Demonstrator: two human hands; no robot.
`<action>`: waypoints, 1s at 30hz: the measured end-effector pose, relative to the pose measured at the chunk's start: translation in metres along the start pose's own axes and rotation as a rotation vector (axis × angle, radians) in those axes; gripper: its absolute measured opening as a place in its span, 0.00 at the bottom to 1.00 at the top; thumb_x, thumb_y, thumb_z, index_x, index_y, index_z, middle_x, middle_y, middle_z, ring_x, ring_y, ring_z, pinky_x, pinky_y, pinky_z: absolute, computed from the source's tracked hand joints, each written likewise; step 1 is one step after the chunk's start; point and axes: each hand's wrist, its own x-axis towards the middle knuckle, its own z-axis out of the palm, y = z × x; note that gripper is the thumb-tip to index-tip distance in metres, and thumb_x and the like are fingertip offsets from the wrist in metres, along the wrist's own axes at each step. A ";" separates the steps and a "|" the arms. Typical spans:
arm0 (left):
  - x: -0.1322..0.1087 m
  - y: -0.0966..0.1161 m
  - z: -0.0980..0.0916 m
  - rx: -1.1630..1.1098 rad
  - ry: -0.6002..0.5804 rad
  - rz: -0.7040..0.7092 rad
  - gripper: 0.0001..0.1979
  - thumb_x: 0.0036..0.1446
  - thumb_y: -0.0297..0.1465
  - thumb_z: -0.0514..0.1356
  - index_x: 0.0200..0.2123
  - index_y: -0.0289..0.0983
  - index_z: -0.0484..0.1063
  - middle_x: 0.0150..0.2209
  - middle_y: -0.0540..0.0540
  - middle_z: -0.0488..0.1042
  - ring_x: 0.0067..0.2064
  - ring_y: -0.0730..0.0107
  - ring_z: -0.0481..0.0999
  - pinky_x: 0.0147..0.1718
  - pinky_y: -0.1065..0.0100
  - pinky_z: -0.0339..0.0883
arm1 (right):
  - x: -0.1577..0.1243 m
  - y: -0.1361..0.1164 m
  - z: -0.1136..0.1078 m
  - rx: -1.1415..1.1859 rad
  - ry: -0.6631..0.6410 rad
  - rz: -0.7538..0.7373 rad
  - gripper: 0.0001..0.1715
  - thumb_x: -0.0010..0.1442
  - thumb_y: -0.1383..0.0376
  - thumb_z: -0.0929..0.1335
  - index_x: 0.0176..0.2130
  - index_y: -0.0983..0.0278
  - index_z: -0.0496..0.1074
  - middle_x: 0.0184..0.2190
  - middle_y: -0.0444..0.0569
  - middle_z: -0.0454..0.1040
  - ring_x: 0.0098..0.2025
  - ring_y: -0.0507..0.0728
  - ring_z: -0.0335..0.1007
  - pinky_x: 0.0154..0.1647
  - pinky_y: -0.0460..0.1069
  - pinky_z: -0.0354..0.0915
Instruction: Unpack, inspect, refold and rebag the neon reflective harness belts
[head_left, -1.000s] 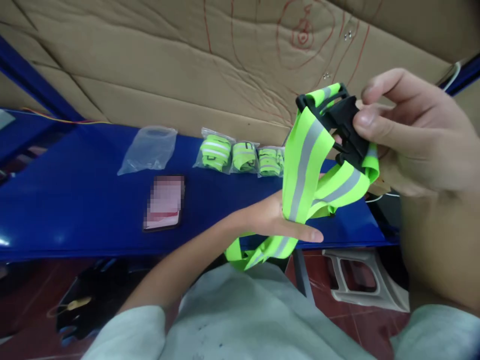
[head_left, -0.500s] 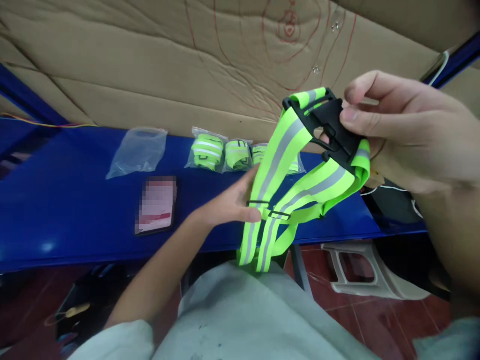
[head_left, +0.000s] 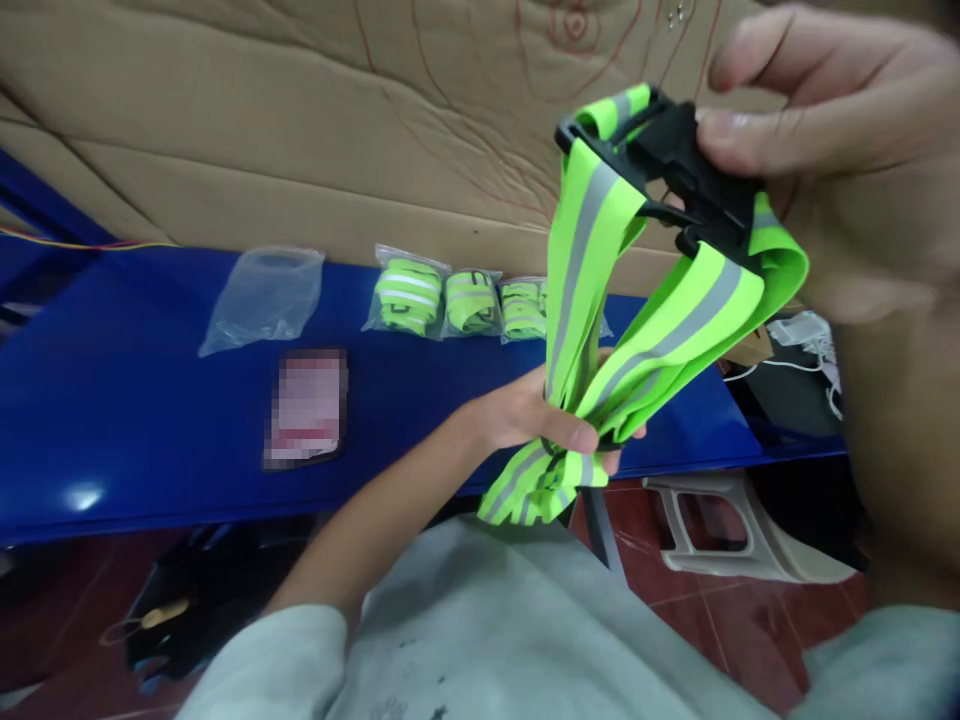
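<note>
A neon-green reflective strap harness [head_left: 667, 325] with grey stripes hangs between my hands. My right hand [head_left: 847, 150], raised at the upper right, pinches the black plastic buckle [head_left: 694, 170] at the harness's top; some of its fingers are hidden behind. Lower down, my left hand [head_left: 551, 415] is closed around the gathered straps, thumb across the front. Below that grip the loose strap ends bunch up close to my shirt. Behind the harness, several clear bags [head_left: 409, 295] of rolled green straps stand in a row, the rightmost partly covered by it.
On the blue table [head_left: 150, 420] lie a flat clear plastic bag [head_left: 262, 300] and a phone [head_left: 306, 408] with a blurred screen. Cardboard [head_left: 262, 130] with red drawn lines backs the table. A white plastic stool [head_left: 757, 540] stands below at the right.
My right hand has lifted the buckle up and slightly right. My left hand has moved right and closed around the straps, which now bunch together beneath it.
</note>
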 end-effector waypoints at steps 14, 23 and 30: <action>-0.022 0.017 -0.055 1.143 0.256 -0.687 0.38 0.46 0.45 0.71 0.60 0.41 0.69 0.50 0.45 0.79 0.47 0.55 0.80 0.41 0.65 0.72 | -0.088 0.200 -0.043 0.383 0.254 0.414 0.22 0.49 0.63 0.80 0.42 0.54 0.73 0.31 0.40 0.69 0.32 0.52 0.69 0.34 0.47 0.69; -0.012 0.000 -0.051 1.536 0.181 -0.779 0.36 0.51 0.53 0.66 0.59 0.44 0.68 0.50 0.40 0.79 0.51 0.43 0.79 0.47 0.54 0.71 | -0.133 0.240 -0.035 0.270 0.231 0.331 0.19 0.58 0.51 0.76 0.47 0.53 0.79 0.36 0.46 0.74 0.37 0.57 0.70 0.39 0.51 0.69; -0.026 -0.002 -0.066 0.903 0.166 -0.831 0.31 0.48 0.43 0.67 0.56 0.41 0.68 0.48 0.46 0.81 0.47 0.55 0.82 0.40 0.65 0.74 | -0.121 0.243 -0.036 0.223 0.463 0.361 0.20 0.58 0.51 0.77 0.48 0.55 0.80 0.39 0.46 0.81 0.41 0.60 0.79 0.42 0.52 0.72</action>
